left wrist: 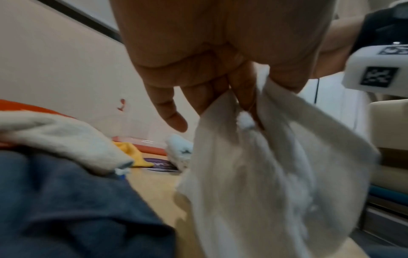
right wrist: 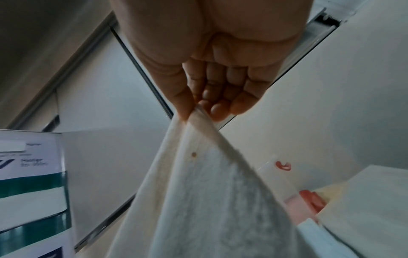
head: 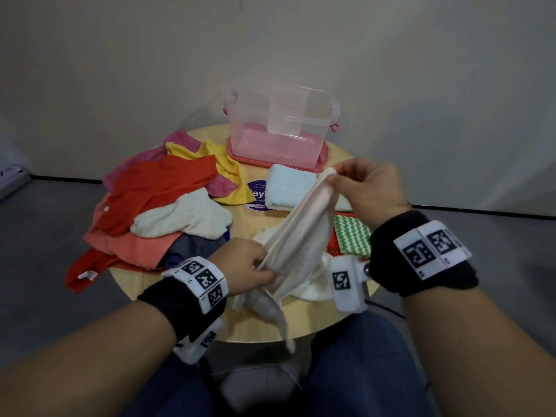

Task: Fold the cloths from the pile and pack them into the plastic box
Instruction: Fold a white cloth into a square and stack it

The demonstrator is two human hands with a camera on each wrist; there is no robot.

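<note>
Item in hand: one cream cloth (head: 296, 236), held above the near edge of the round table (head: 340, 311), bunched and unfolded, its loose tail hanging off the table edge toward the lap. Left hand (head: 240, 261): low and near, fingers curled, pinching the lower gathered edge of the cream cloth between thumb and fingers; the little finger sticks out free in the left wrist view. Right hand (head: 368, 188): raised and farther out, thumb and fingertips pinching the upper corner, so the cloth stretches taut on a slant between the two hands. Just right of the cloth: a green zigzag cloth (head: 352, 234), folded, lying on something red. Left side of the table: the pile (head: 156, 206), red, cream, pink, yellow and dark cloths, all still loose. Middle: a pale blue cloth (head: 288, 188), folded, lying just in front of the box and not yet packed. Far side: the plastic box (head: 279, 130), clear with a pink base, open, nothing in it as far as shows. Progress, by judgement: early; two cloths folded, none packed, most of the pile untouched.
</note>
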